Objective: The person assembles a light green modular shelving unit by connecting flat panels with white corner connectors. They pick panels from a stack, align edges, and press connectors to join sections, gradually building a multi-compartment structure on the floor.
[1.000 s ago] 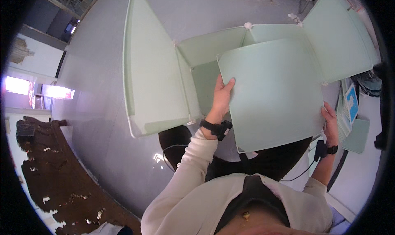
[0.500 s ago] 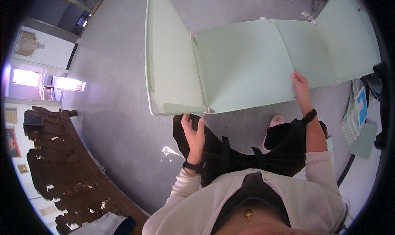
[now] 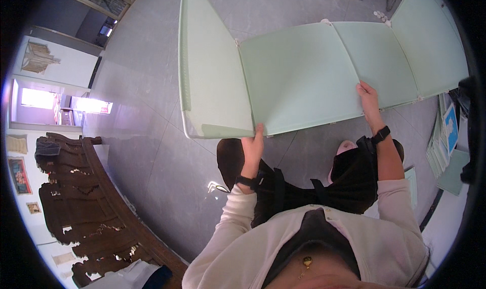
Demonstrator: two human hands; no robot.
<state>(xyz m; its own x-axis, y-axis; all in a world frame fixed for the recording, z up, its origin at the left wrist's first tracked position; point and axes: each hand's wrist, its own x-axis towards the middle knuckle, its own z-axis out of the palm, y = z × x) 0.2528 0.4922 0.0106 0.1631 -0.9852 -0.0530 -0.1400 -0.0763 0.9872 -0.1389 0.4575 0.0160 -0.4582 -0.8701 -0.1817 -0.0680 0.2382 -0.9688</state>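
Found wide panel [image 3: 301, 79], pale green, at centre above the grey floor [image 3: 147, 157], set between the left panel [image 3: 212, 71] and the right panel [image 3: 377, 58]. Saw right hand [image 3: 369, 100] curled narrow, holding the wide panel by its right edge, toward the near right corner. Could not tell that edge as overlapping the right panel or merely meeting it.

Saw left hand [image 3: 252, 146] at the wide panel's near left corner, touching, thumb upright by the seam with the left panel, fingers partly hidden at the left panel's near edge. Could not tell a firm grip there from a light press.

Noted left panel standing tilted outward; noted end panel [image 3: 428, 41] angled outward beyond the right panel. Spotted white connector [image 3: 325, 22] at the wide panel's far right corner, more at the right panel's far right corner.

Recorded stack of panels [image 3: 435, 142] near the floor's right edge, blue sheet [image 3: 450, 128] against it, loose panel [image 3: 454, 172] just beside. Logged pink slipper [image 3: 344, 150] below the wide panel's near edge; dark carved bench [image 3: 116, 213] along the floor's left edge.
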